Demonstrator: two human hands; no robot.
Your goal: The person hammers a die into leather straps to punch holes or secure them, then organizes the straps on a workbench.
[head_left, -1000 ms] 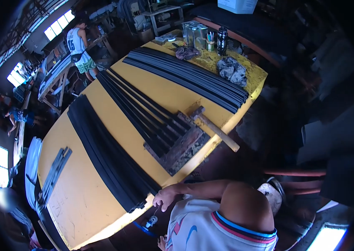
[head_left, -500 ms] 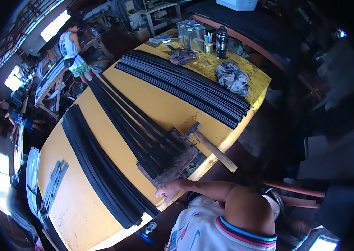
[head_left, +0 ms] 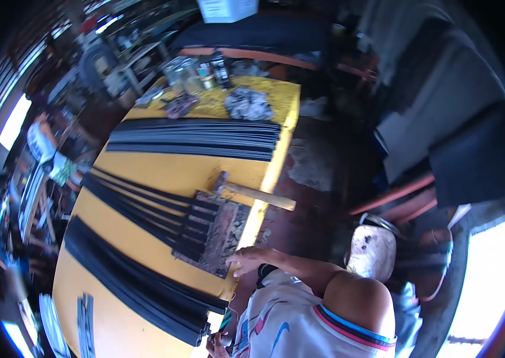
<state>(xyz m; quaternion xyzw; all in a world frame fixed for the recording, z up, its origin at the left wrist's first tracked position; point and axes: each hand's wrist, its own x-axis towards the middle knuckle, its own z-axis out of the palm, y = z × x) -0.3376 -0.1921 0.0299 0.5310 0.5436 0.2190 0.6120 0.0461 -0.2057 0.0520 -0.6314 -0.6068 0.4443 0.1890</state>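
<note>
My right hand [head_left: 249, 260] hangs at the table's near edge, its thumb and fingers apart and nothing in them. Close beside it lies a worn, dark flat slab [head_left: 224, 235]. Ends of several long black strips [head_left: 195, 221] are spread side by side over this slab. A hammer [head_left: 255, 194] with a wooden handle rests by the slab, its handle sticking out past the edge. At the bottom of the view, my left hand [head_left: 219, 347] is partly cut off, its fingers closed around a small dark, shiny thing that I cannot make out.
A bundle of black strips [head_left: 139, 280] lies to one side on the yellow table [head_left: 163, 164], another stack [head_left: 192, 138] to the other. Crumpled cloth [head_left: 249, 104], jars [head_left: 184, 77] and a dark bottle [head_left: 221, 70] stand beyond. A person [head_left: 49, 149] works at another bench.
The view has swung to the right, so the table sits further left and turned. My left hand has come into view at the bottom. My right hand stays near the slab's edge.
</note>
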